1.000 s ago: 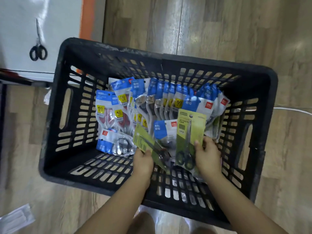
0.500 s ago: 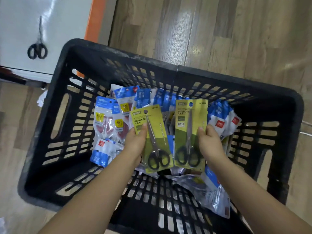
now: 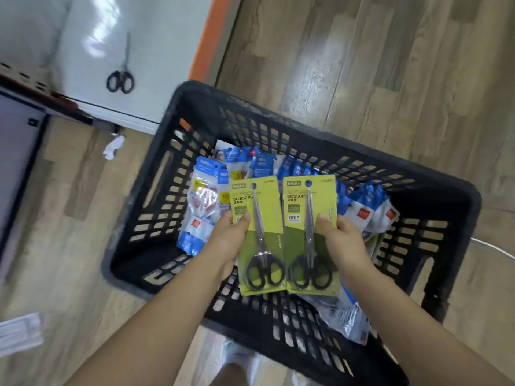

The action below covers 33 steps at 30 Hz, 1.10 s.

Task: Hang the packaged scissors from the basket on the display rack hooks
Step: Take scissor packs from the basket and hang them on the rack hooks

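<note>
Altogether two green scissor packs (image 3: 284,235), one per hand.

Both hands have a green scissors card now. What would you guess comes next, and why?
Probably lifting both cards clear of the basket toward the rack. The left hand grips one green card, the right hand the other card, side by side above the blue packs.

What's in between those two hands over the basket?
In the head view, two green scissors packs fill that stretch: the left hand holds one pack, the right hand the other pack, edges meeting above the black basket.
</note>
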Motion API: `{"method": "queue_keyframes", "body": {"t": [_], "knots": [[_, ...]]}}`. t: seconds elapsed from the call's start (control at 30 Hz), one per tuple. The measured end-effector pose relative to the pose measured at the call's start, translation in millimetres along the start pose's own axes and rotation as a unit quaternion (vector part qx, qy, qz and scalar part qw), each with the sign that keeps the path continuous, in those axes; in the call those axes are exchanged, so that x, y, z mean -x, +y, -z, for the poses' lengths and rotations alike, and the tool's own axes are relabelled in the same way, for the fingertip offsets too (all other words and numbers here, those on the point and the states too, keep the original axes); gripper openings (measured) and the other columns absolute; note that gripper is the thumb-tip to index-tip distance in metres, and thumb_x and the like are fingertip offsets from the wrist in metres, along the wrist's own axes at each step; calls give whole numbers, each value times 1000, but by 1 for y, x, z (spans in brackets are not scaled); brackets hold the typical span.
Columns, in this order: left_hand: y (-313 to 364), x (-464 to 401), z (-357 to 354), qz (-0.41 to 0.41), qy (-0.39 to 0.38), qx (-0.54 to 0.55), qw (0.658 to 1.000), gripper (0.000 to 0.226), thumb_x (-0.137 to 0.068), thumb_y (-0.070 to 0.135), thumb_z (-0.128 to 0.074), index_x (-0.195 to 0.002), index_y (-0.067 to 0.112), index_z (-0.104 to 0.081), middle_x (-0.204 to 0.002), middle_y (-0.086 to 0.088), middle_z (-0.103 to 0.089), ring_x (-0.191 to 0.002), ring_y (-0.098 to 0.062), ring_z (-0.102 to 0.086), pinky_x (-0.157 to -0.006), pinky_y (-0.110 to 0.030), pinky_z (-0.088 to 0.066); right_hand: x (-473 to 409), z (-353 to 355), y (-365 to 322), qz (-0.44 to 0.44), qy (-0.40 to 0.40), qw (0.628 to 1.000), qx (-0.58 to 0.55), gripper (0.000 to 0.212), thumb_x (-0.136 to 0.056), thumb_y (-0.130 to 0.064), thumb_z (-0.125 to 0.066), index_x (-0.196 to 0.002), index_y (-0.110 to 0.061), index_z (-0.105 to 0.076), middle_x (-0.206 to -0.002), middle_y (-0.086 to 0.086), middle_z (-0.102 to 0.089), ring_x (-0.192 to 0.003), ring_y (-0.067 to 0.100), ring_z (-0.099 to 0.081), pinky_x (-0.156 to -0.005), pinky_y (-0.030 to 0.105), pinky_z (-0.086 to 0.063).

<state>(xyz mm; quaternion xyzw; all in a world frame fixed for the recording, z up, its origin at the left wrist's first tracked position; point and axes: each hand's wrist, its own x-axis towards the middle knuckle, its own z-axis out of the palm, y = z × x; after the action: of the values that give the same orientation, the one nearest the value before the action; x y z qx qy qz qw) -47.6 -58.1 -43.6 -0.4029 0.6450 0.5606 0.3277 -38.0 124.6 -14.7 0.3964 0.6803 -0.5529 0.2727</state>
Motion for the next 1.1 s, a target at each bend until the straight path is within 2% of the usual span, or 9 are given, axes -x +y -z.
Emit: {"method": "queue_keyframes", "body": {"t": [0.17, 0.23, 0.3, 0.43, 0.57, 0.67, 0.77, 0.9, 1.1], "knots": [[50, 94, 52, -63, 64, 0, 996, 16, -96, 31, -50, -108, 27, -60, -113, -2, -67, -104, -26, -63, -94, -48, -48, 79, -20, -67, 28, -37, 999, 6, 28, -95, -34, -51, -115, -16, -59, -111, -2, -63, -101, 16, -56, -86, 30, -41], [81, 143, 80, -83, 109, 13, 990, 10, -96, 27, -52, -98, 22, -59, -107, -7, -67, -100, -27, -63, -92, -46, -49, 120, -27, -110, 63, -59, 996, 12, 18, -95, -30, -53, -101, -17, -63, -96, -5, -65, -85, 8, -57, -72, 25, -41], [114, 194, 113, -103, 149, 34, 983, 15, -94, 27, -55, -102, 15, -60, -107, -10, -67, -100, -29, -63, -92, -47, -49, 168, -34, -162, 118, -78, 990, 25, 15, -94, -26, -54, -92, -14, -63, -83, -5, -62, -74, 5, -54, -61, 23, -38], [190, 309, 187, -172, 210, 63, 960, 18, -92, 26, -58, -105, 13, -59, -109, -10, -66, -103, -28, -62, -95, -44, -49, 276, -50, -277, 216, -153, 964, 19, 18, -93, -21, -57, -90, -3, -62, -81, 5, -60, -75, 16, -53, -59, 20, -37], [263, 455, 263, -286, 294, 133, 902, 13, -90, 25, -61, -87, 12, -63, -87, -7, -70, -83, -23, -66, -81, -35, -55, 409, -73, -391, 332, -229, 914, 43, 13, -91, -19, -58, -88, -7, -61, -82, 5, -62, -70, 14, -55, -63, 23, -43], [295, 572, 312, -362, 354, 198, 839, 14, -91, 20, -61, -78, 14, -59, -83, -6, -68, -77, -23, -65, -74, -30, -56, 518, -88, -452, 425, -267, 863, 56, 14, -88, -20, -61, -86, -6, -64, -89, 16, -69, -85, 32, -64, -81, 42, -51], [298, 687, 347, -414, 421, 239, 770, 17, -92, 17, -58, -76, 16, -55, -77, -5, -62, -61, -13, -54, -56, -25, -47, 625, -96, -483, 496, -316, 807, 48, 15, -89, -26, -60, -85, -12, -64, -92, 10, -69, -90, 29, -64, -90, 43, -49], [269, 794, 385, -451, 489, 268, 697, 15, -93, 22, -57, -80, 15, -55, -70, -2, -57, -59, -14, -50, -57, -24, -44, 730, -107, -488, 539, -390, 745, 39, 15, -91, -32, -57, -89, -19, -63, -96, 2, -68, -91, 22, -63, -88, 37, -49], [181, 834, 427, -412, 538, 318, 663, 28, -90, 35, -60, -89, 9, -50, -81, -9, -45, -75, -21, -45, -74, -37, -42, 808, -139, -440, 563, -462, 681, 79, 16, -96, -34, -50, -104, -20, -51, -99, -7, -54, -88, 9, -48, -80, 25, -33]]}}
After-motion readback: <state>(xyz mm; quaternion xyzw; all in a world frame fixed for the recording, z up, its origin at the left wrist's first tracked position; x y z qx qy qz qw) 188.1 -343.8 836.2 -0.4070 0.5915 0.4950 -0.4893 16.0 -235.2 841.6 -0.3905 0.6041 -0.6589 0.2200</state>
